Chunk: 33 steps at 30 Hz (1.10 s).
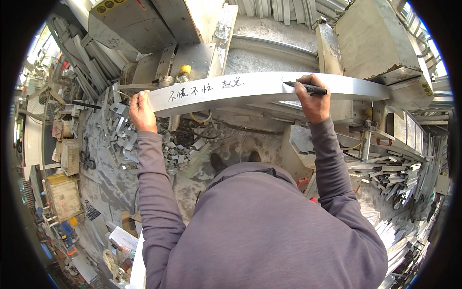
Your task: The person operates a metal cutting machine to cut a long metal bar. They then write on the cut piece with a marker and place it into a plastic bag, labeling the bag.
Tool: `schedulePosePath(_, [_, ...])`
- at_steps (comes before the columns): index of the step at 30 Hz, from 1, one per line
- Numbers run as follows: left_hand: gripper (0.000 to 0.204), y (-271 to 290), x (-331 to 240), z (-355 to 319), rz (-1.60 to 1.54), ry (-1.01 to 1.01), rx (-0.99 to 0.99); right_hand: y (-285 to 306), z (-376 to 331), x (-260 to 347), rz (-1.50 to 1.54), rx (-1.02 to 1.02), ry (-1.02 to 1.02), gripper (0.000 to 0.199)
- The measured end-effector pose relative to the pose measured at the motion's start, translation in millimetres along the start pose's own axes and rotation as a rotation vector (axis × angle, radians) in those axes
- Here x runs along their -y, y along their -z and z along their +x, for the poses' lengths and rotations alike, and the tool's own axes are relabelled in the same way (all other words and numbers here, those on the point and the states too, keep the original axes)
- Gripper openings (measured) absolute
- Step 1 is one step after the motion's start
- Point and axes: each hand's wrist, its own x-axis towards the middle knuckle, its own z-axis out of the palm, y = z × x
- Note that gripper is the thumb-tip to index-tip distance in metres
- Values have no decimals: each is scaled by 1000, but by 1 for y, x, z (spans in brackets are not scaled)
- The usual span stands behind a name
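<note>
A long, pale silver metal profile stretches across in front of me, looking bowed in this wide view. Its left end is gripped by my left hand, with the fingers curled over the edge. Over the right half, my right hand is closed around a black marker pen. The pen's tip points left, at or just above the pale face; I cannot tell whether it touches. Black handwriting runs along the left half of that face.
Two bulky machine heads, left and right, flank a metal bed. Short metal offcuts litter the floor at left. Bundled profiles lie at right. A worn yellowish box stands far left.
</note>
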Motion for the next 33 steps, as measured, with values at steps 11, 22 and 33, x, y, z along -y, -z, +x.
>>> schedulePosePath(11, [32, 0, 3, 0, -59, 38, -4, -1, 7, -2, -27, -65, -62, 15])
schedulePosePath(22, [32, -2, 1, -1, -84, 35, -15, -2, 5, 2, -19, -80, -59, 13])
schedulePosePath(33, [30, -1, 3, -1, -145, 60, 1, 1, 3, 2, -16, -64, -70, 11])
